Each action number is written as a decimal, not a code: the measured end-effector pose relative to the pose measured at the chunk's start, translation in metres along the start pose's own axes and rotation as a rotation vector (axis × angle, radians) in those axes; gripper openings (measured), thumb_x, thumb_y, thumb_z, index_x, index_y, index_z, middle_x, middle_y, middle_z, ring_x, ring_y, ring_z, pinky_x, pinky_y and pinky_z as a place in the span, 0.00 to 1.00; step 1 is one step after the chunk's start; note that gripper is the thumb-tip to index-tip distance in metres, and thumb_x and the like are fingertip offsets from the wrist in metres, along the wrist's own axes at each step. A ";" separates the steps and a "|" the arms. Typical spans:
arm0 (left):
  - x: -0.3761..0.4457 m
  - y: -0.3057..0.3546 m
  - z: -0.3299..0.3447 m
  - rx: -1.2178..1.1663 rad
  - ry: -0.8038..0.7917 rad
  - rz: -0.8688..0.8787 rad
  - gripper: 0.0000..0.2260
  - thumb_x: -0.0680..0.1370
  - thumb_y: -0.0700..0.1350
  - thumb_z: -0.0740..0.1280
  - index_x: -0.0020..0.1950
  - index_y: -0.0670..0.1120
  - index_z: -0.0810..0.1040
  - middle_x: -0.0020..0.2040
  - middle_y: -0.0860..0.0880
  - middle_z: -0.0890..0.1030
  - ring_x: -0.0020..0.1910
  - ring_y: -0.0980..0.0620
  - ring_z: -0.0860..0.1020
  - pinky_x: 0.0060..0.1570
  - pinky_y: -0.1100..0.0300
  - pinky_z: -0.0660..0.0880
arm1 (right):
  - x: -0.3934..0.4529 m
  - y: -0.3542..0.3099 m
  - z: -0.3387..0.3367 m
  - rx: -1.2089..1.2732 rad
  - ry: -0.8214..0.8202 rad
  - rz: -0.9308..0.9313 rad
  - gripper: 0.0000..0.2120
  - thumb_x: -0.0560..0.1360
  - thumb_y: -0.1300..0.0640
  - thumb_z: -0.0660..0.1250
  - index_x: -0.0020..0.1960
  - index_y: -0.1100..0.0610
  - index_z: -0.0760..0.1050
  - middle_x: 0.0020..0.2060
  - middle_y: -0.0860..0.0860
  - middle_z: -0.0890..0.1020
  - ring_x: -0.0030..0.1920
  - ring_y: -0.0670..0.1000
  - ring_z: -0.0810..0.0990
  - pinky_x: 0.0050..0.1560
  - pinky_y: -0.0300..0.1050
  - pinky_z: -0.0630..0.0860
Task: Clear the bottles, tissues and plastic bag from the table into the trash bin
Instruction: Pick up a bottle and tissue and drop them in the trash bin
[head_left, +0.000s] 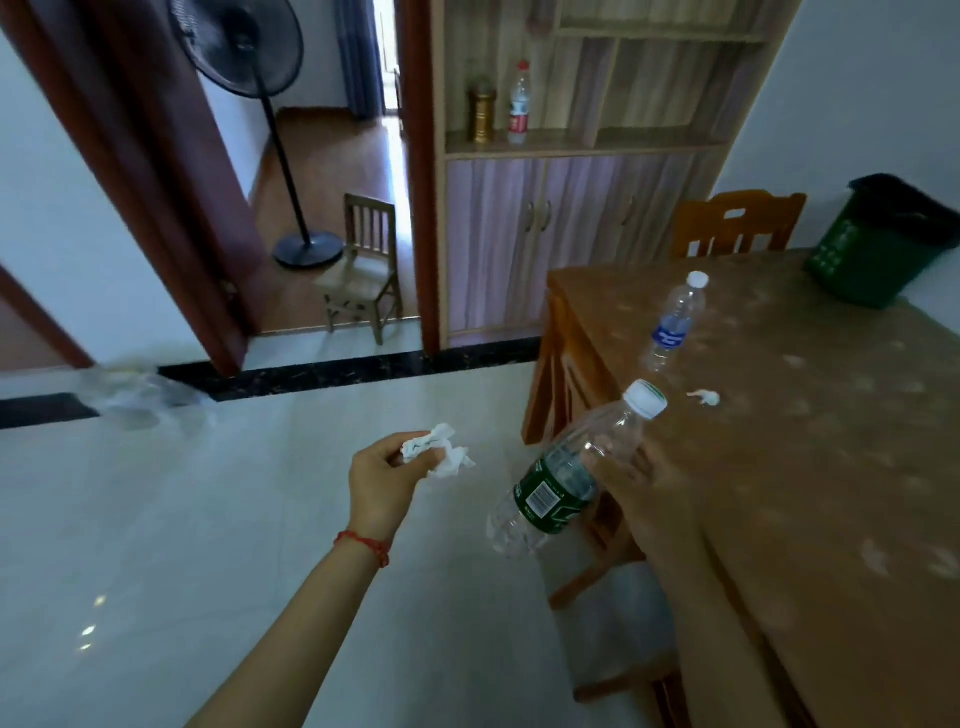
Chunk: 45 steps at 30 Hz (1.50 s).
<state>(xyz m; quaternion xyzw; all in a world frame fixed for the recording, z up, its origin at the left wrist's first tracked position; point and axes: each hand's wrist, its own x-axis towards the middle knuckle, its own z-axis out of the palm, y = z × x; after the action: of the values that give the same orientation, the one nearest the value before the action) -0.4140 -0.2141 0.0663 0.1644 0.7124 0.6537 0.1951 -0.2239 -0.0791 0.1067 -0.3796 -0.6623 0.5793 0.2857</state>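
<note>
A: Nearest to you, your right hand is curled around the green-label bottle at its upper half; the bottle is tilted, cap up, and hangs just off the table's near left edge. Your left hand is over the floor, beside the table, and its fingertips pinch a crumpled tissue.

B: So what is done, and what is left?

A: I judge you are about in the middle. Two things are in your hands, but neither is in the trash bin yet. On the table a small tissue scrap lies near the left edge, and just beyond it the blue-label bottle lies on its side, cap toward the far edge.

B: And the bin?

A: It stands on the table at the far right corner, well apart from both hands. You cannot see inside it from here.

B: The plastic bag?

A: A clear, blurred thing lies on the floor, far left by the door frame; it may be the bag, I cannot tell.
</note>
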 end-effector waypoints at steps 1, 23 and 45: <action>0.003 -0.001 -0.013 0.002 0.021 0.004 0.06 0.69 0.35 0.72 0.44 0.41 0.82 0.37 0.49 0.81 0.34 0.55 0.77 0.33 0.71 0.75 | 0.004 0.001 0.015 0.011 -0.016 -0.007 0.16 0.69 0.56 0.72 0.55 0.52 0.75 0.49 0.48 0.82 0.50 0.48 0.81 0.48 0.40 0.77; 0.175 -0.015 -0.076 -0.017 0.252 -0.069 0.09 0.68 0.34 0.72 0.39 0.48 0.81 0.37 0.46 0.82 0.36 0.51 0.77 0.40 0.57 0.77 | 0.191 -0.003 0.171 -0.042 -0.244 0.008 0.21 0.67 0.53 0.73 0.58 0.55 0.74 0.53 0.50 0.80 0.54 0.49 0.79 0.52 0.45 0.76; 0.539 -0.003 -0.072 0.017 0.145 -0.094 0.07 0.68 0.36 0.73 0.40 0.48 0.83 0.36 0.50 0.84 0.37 0.52 0.79 0.45 0.51 0.77 | 0.502 -0.037 0.320 0.047 -0.209 0.070 0.13 0.69 0.58 0.72 0.48 0.44 0.74 0.46 0.41 0.80 0.47 0.39 0.78 0.41 0.34 0.72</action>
<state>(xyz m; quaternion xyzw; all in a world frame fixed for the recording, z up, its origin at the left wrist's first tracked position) -0.9181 -0.0137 0.0339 0.0849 0.7372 0.6479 0.1721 -0.7678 0.1618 0.0590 -0.3333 -0.6610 0.6408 0.2035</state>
